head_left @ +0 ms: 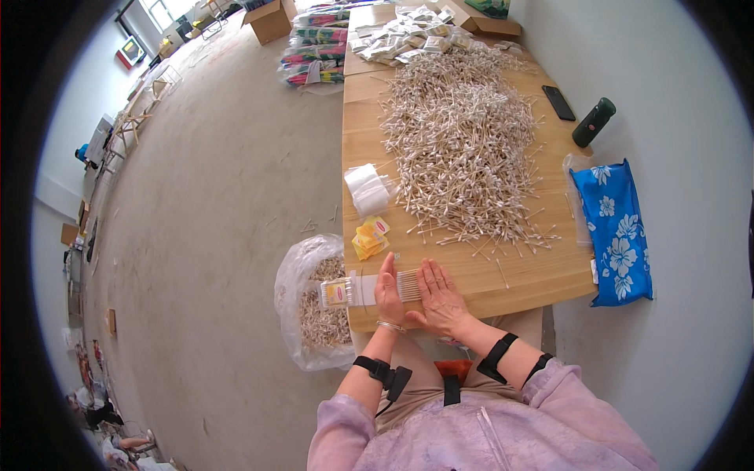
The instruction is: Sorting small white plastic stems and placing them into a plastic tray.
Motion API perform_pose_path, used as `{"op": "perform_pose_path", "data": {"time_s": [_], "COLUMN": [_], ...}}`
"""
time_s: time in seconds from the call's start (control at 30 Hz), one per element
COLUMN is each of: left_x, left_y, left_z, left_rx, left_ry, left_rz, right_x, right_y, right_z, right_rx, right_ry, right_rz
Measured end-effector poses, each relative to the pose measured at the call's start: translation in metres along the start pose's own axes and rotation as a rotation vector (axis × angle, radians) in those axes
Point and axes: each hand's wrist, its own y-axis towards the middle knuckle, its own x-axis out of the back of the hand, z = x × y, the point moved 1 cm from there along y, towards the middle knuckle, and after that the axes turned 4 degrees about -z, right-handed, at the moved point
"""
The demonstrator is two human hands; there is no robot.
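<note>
Cotton swab row [408, 286], thin wooden sticks w/ white tips, lying side by side at near edge of wooden table [542, 275], prob. squared up for the clear sleeve pack [345, 292] just left. Left hand [388, 292] flat, fingers together, pressing row's left side; right hand [440, 297] open, palm down on its right. Big loose swab heap [463, 141] beyond.

swab heap [463, 141] lies mid-table [534, 275], packets [369, 235] to its left, bag [314, 314] beside the table's left edge.
</note>
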Motion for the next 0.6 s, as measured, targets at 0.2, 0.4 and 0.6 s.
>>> {"op": "perform_pose_path", "data": {"time_s": [0.2, 0.4, 0.6], "left_x": [0.0029, 0.0051, -0.0014], "left_y": [0.0014, 0.0008, 0.0013], "left_z": [0.0006, 0.0034, 0.0016], "left_rx": [-0.013, -0.016, -0.007], "left_ry": [-0.011, -0.021, -0.024], "left_rz": [-0.012, -0.016, -0.024], "right_x": [-0.0019, 0.0012, -0.0028], "right_y": [0.0006, 0.0012, 0.003], "right_z": [-0.0011, 0.0048, 0.002], "right_rx": [-0.002, -0.042, -0.001], "right_ry": [0.02, 0.034, 0.031], "right_rz": [0.016, -0.068, -0.094]}}
